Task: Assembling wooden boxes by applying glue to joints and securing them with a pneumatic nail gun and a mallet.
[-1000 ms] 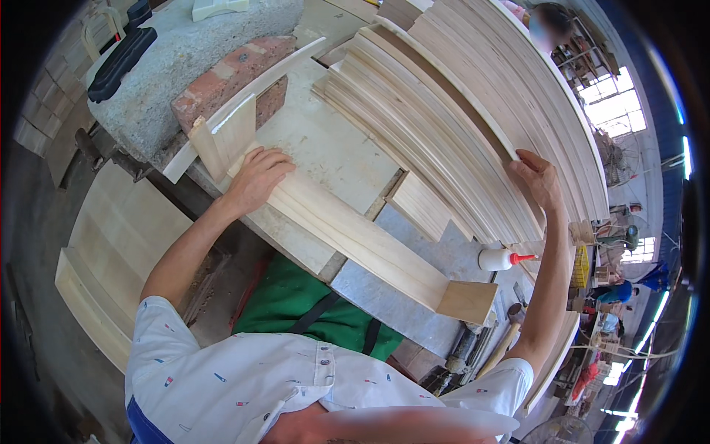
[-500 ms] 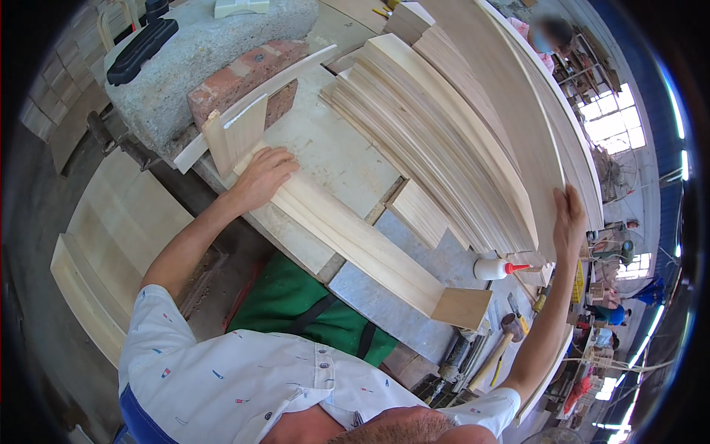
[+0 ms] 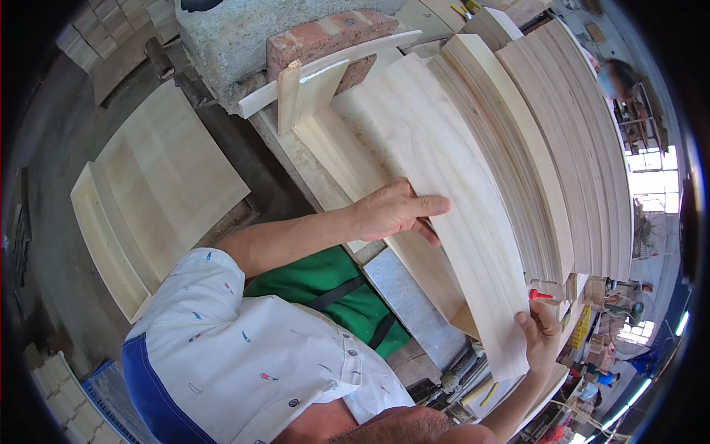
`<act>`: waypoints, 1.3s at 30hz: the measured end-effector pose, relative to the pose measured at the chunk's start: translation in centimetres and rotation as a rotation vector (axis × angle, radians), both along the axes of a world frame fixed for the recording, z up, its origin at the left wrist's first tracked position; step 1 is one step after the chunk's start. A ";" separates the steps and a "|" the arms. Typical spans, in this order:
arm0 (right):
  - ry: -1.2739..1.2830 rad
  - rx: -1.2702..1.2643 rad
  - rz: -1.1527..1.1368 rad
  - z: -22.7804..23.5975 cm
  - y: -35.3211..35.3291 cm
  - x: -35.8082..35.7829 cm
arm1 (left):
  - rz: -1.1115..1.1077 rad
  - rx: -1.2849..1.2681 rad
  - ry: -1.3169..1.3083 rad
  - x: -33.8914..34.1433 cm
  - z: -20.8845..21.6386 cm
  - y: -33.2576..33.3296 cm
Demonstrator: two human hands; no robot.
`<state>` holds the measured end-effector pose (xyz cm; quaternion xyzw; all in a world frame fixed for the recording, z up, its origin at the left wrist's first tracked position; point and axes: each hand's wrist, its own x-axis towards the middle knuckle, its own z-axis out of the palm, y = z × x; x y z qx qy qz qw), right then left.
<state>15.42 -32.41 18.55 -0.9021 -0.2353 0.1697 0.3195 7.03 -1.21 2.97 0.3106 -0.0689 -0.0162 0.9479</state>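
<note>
A wide, pale wooden board [image 3: 458, 177] slants across the workbench, held in both my hands. My left hand [image 3: 399, 211] grips its left edge near the middle, thumb on top and fingers beneath. Toward the near end, my right hand [image 3: 542, 334] grips the right edge with its thumb on the face. Partly hidden under the board lies a narrow wooden frame [image 3: 325, 140]: a long strip with upright end pieces, one at the far left and one at the near right. White glue shows along the top edge of the far upright panel [image 3: 325, 81].
A thin batten [image 3: 259, 98] and a red brick [image 3: 333, 37] sit by a concrete block [image 3: 222, 44]. Stacked boards [image 3: 569, 140] fill the bench's right side, near a red-tipped bottle [image 3: 538, 294]. At left stands a finished-looking wooden piece [image 3: 170, 163]. Another person [image 3: 617, 80] is beyond the stack.
The wide board has come off the right-hand stack, leftward over the frame. My left hand has left the frame for the board's left edge; my right hand has moved nearer with the board.
</note>
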 end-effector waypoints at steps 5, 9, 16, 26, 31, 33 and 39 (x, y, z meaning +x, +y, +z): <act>0.356 0.112 0.277 1.0 0.7 0.7 | -0.066 -0.130 -0.147 -0.2 -3.1 -0.9; 0.747 0.018 0.235 -0.7 2.5 -0.8 | -0.133 -0.346 -0.243 -0.4 -4.9 -1.2; 0.846 0.068 0.200 -3.1 5.5 -3.2 | -0.185 -0.383 -0.301 -0.6 -5.6 -0.2; -0.325 -0.161 0.356 -6.1 8.5 -3.4 | 0.265 -0.003 -0.166 -4.0 -3.2 6.2; -0.387 -0.106 0.354 -8.0 9.4 -2.6 | 0.314 0.121 -0.047 -4.1 -1.7 7.7; -0.408 -0.115 0.347 -8.2 9.6 -2.5 | 0.383 0.190 0.111 -4.0 -1.2 7.9; -0.414 -0.101 0.351 -7.4 10.0 -2.4 | 0.406 0.255 0.093 -4.1 -0.5 8.1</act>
